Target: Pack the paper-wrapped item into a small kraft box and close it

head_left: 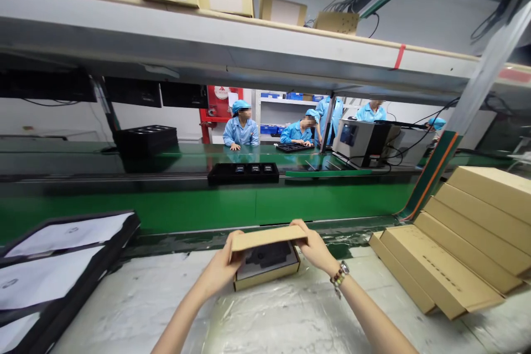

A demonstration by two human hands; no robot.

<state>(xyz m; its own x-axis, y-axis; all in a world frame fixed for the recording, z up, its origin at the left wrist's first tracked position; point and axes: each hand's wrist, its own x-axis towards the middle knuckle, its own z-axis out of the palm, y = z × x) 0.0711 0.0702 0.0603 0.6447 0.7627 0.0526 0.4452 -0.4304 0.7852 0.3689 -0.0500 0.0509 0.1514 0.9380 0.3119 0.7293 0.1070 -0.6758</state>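
While both hands grip a small cardboard box (265, 259) on the plastic-covered table (265, 315), the left hand (222, 271) clasps its left end and the right hand (316, 248) holds the raised lid flap at its right end. A black part (267, 255) lies inside, between the hands. Left of the left hand sits a black tray of white sheets (58, 265). Right of the right hand lie stacked flat cartons (460, 243). Beyond the hands runs a green conveyor (166, 177) carrying a black tray (243, 172); farther still, workers in blue coats (240, 130) sit.
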